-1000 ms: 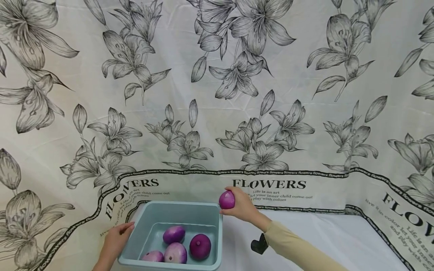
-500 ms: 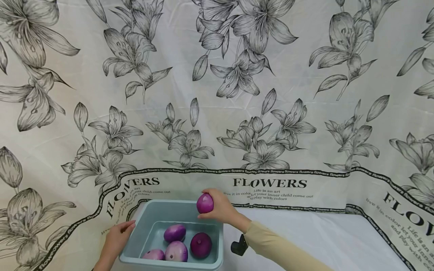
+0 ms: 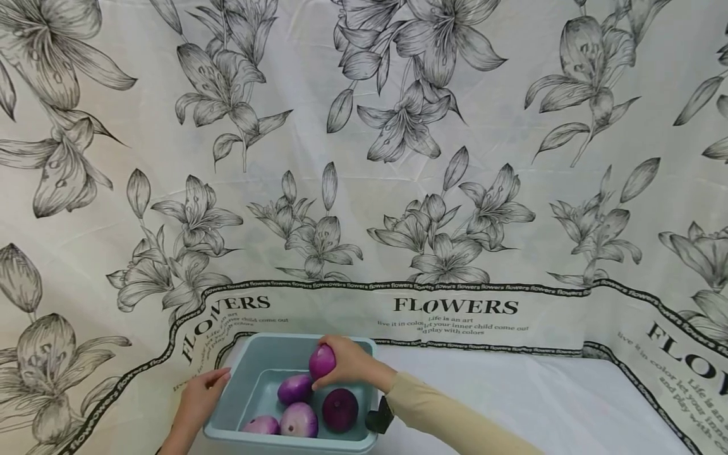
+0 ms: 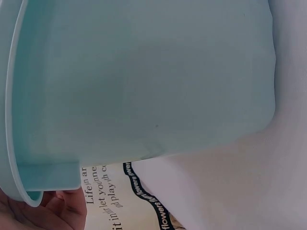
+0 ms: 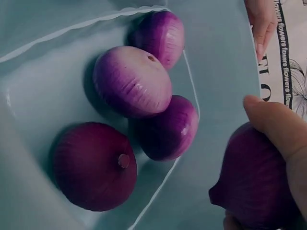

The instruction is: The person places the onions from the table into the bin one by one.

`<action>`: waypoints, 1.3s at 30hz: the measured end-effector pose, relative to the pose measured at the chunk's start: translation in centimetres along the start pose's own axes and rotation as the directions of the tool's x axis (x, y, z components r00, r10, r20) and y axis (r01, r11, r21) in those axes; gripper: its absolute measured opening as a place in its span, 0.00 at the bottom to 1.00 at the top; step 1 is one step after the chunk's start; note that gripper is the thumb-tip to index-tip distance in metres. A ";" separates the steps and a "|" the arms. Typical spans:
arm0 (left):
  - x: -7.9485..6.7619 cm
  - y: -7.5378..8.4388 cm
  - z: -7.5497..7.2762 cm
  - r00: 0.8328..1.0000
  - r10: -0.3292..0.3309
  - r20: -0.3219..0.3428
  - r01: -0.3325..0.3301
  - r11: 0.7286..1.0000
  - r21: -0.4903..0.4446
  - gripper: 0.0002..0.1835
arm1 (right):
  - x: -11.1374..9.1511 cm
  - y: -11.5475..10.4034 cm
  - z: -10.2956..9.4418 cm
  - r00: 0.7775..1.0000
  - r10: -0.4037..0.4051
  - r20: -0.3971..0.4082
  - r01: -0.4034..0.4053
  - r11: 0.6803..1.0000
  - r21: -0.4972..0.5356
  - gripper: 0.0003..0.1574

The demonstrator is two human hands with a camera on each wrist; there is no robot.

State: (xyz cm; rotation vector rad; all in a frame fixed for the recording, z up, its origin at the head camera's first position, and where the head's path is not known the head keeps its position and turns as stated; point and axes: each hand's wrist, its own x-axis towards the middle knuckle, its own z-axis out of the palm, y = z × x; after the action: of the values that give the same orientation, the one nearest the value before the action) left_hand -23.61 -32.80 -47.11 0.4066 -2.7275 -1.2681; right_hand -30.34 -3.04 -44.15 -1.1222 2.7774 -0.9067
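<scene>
A light blue-green plastic tub (image 3: 279,352) stands on the white cloth. My left hand (image 3: 199,401) holds its left rim; in the left wrist view the fingers (image 4: 72,206) curl under the rim's corner, outside the tub wall (image 4: 153,86). My right hand (image 3: 351,363) grips a purple onion (image 3: 321,363) over the tub's inside, with its pointed tip showing in the right wrist view. Several onions lie on the tub floor: a dark one (image 5: 96,167) at the right, a pale-topped one (image 5: 132,81) at the front, and others beside it.
A white cloth (image 3: 483,398) covers the table to the right of the tub. Behind hangs a pale curtain (image 3: 364,208) with flower prints and black lettering. A small black object (image 3: 380,417) shows beneath my right forearm, at the tub's right rim.
My right hand has carried the onion left and down, from beside the tub's back right corner to over the onions inside. My left hand has stayed on the rim.
</scene>
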 end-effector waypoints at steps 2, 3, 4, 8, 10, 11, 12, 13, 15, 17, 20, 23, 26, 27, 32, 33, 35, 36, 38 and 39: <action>-0.1 0.1 0.0 1.000 0.003 0.000 -0.003 1.000 0.001 0.19 | 0.1 -0.2 0.0 0.999 0.006 0.049 -0.005 1.000 -0.023 0.47; -0.1 0.0 0.0 1.000 0.003 -0.001 -0.003 1.000 0.003 0.19 | 0.2 -0.4 -0.1 0.998 0.002 0.070 0.000 1.000 -0.028 0.47; -0.1 0.1 0.1 1.000 0.004 -0.003 -0.004 1.000 0.004 0.19 | 0.3 -0.5 -0.1 0.996 -0.003 0.089 0.006 0.999 -0.034 0.46; -0.2 0.1 0.2 1.000 0.005 -0.003 -0.005 1.000 0.000 0.19 | 0.5 -1.0 0.0 0.988 -0.027 0.153 0.041 0.995 -0.087 0.44; -0.2 0.1 0.3 1.000 0.007 -0.001 -0.007 1.000 -0.004 0.19 | 0.6 -1.1 0.1 0.982 -0.022 0.190 0.044 0.993 -0.110 0.44; -0.2 0.1 0.3 1.000 0.006 -0.001 -0.006 1.000 -0.003 0.19 | 0.6 -1.1 0.1 0.978 -0.016 0.208 0.043 0.991 -0.125 0.44; -0.3 0.2 0.3 1.000 0.006 0.000 -0.006 1.000 -0.004 0.19 | 0.6 -1.1 0.2 0.974 -0.006 0.227 0.037 0.990 -0.134 0.44; -0.3 0.2 0.4 1.000 0.007 -0.001 -0.007 1.000 -0.004 0.19 | 0.6 -1.1 0.3 0.970 0.004 0.245 0.032 0.989 -0.141 0.44; -0.3 0.2 0.4 1.000 0.008 -0.001 -0.008 1.000 -0.003 0.18 | 0.6 -1.1 0.4 0.958 0.033 0.283 0.011 0.988 -0.151 0.43; -0.3 0.2 0.5 1.000 0.012 -0.002 -0.012 1.000 0.000 0.18 | 0.6 -1.0 0.5 0.945 0.064 0.320 -0.013 0.987 -0.161 0.41; -0.3 0.2 0.6 1.000 0.013 -0.002 -0.013 1.000 0.000 0.18 | 0.7 -0.8 0.6 0.924 0.115 0.365 -0.060 0.985 -0.160 0.38; -0.3 0.3 0.6 1.000 0.007 0.000 -0.007 1.000 0.000 0.18 | 0.8 -0.7 0.8 0.910 0.149 0.388 -0.099 0.985 -0.144 0.40; -0.4 0.4 0.6 1.000 0.004 0.006 -0.004 1.000 0.000 0.18 | 0.9 -0.7 0.9 0.903 0.166 0.397 -0.125 0.984 -0.126 0.43; -0.4 0.4 0.6 1.000 0.002 0.007 -0.002 1.000 0.000 0.18 | 0.9 -0.7 0.9 0.902 0.170 0.397 -0.129 0.983 -0.128 0.43; -0.5 0.4 0.4 1.000 0.002 0.008 -0.002 1.000 0.005 0.19 | 0.9 -0.7 0.7 0.910 0.142 0.389 -0.083 0.983 -0.165 0.42; -0.4 0.4 0.3 1.000 0.000 0.008 0.000 1.000 0.007 0.19 | 1.0 -0.7 0.6 0.912 0.134 0.388 -0.072 0.983 -0.171 0.42; -0.5 0.4 0.2 1.000 0.002 0.008 -0.002 1.000 0.015 0.19 | 1.0 -0.7 0.3 0.914 0.116 0.389 -0.051 0.983 -0.174 0.41; -0.4 0.3 0.1 1.000 0.005 0.010 -0.005 1.000 0.017 0.19 | 1.0 -0.7 0.1 0.915 0.109 0.387 -0.042 0.983 -0.177 0.41; -0.3 0.2 -0.1 1.000 0.008 0.009 -0.008 1.000 0.019 0.19 | 0.9 -0.8 -0.3 0.920 0.089 0.382 -0.021 0.983 -0.180 0.40; -0.2 0.1 -0.2 1.000 0.011 0.007 -0.011 1.000 0.020 0.19 | 0.9 -0.9 -0.6 0.922 0.083 0.378 -0.015 0.984 -0.177 0.40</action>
State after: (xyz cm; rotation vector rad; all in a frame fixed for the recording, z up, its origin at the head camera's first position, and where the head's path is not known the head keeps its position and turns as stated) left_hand -23.38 -32.80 -46.94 0.3887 -2.7465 -1.2427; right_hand -30.56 -3.80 -43.04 -1.1027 2.5746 -0.3903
